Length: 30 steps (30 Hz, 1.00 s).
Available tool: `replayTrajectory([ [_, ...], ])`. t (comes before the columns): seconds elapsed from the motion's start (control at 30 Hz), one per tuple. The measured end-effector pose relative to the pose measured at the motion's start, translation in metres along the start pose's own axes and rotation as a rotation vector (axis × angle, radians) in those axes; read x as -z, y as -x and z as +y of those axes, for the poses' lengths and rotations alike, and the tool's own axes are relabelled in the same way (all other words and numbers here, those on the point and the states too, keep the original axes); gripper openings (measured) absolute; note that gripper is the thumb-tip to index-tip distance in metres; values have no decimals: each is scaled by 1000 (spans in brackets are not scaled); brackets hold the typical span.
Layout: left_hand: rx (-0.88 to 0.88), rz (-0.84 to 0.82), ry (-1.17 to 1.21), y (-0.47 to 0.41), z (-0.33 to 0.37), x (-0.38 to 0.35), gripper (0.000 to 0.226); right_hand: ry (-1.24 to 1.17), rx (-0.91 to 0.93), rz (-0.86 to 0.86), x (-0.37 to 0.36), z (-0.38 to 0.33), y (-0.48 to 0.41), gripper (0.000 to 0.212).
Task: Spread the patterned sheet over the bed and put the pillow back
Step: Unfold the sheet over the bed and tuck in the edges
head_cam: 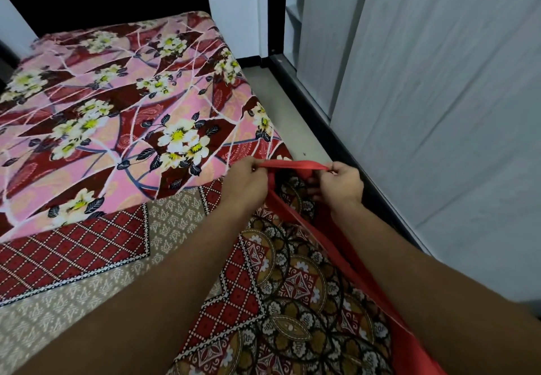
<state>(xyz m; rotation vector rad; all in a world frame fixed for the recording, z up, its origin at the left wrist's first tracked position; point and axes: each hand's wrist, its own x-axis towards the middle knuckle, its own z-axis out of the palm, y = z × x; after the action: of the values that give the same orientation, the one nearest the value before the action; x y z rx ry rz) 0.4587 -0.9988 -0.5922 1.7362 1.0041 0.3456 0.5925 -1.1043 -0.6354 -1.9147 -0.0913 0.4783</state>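
Pinching the patterned sheet's (295, 281) red hem, both hands' (247, 183) grips closed.

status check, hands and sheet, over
Left hand and right hand both pinching the red border of the patterned sheet, stretched between them. Sheet covers only the near end; floral cover still exposed. No pillow in view.

Bed (248, 88) under floral sheet (117, 105)

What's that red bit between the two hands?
Between the left hand and the right hand runs the red edge of the patterned sheet, pulled tight and pinched at both ends. The head view shows it.
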Motion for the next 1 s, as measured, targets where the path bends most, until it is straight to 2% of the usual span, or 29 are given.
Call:
replayTrajectory([
  [0.07,116,-81,197,2,6,-2,20,84,73,71,2,3,-1,15],
  [0.13,117,-100,186,3,8,-3,24,107,116,98,6,5,4,16],
  [0.2,39,-83,126,4,3,-2,26,112,143,97,6,8,10,17],
  [0.27,-27,-64,56,6,-3,2,26,34,121,98,2,14,10,13],
  [0.33,-42,-60,60,6,-6,5,27,-94,17,111,-3,18,8,8],
  [0.43,-51,-87,182,9,0,10,26,-357,-129,168,-9,9,24,27],
  [0.5,-131,-112,133,16,4,12,22,-418,-216,67,-11,-1,44,36],
  [0.53,-195,-125,56,22,7,13,19,-456,-271,-24,-10,-7,53,48],
  [0.63,-373,-166,-203,49,11,11,10,-670,-389,-426,-4,-28,73,84],
  [0.67,-422,-165,-272,59,9,9,9,-707,-373,-526,-2,-36,78,86],
  [0.7,-457,-156,-314,69,9,11,8,-692,-344,-566,-1,-45,83,77],
  [0.77,-474,-130,-312,85,13,20,5,-550,-303,-476,-1,-61,96,48],
  [0.83,-456,-122,-315,98,26,36,13,-442,-289,-402,1,-73,116,32],
  [0.93,-424,-193,-339,124,55,70,31,-397,-314,-388,14,-97,154,22],
  [1.0,-416,-202,-273,141,71,93,27,-364,-295,-396,22,-112,175,24],
])
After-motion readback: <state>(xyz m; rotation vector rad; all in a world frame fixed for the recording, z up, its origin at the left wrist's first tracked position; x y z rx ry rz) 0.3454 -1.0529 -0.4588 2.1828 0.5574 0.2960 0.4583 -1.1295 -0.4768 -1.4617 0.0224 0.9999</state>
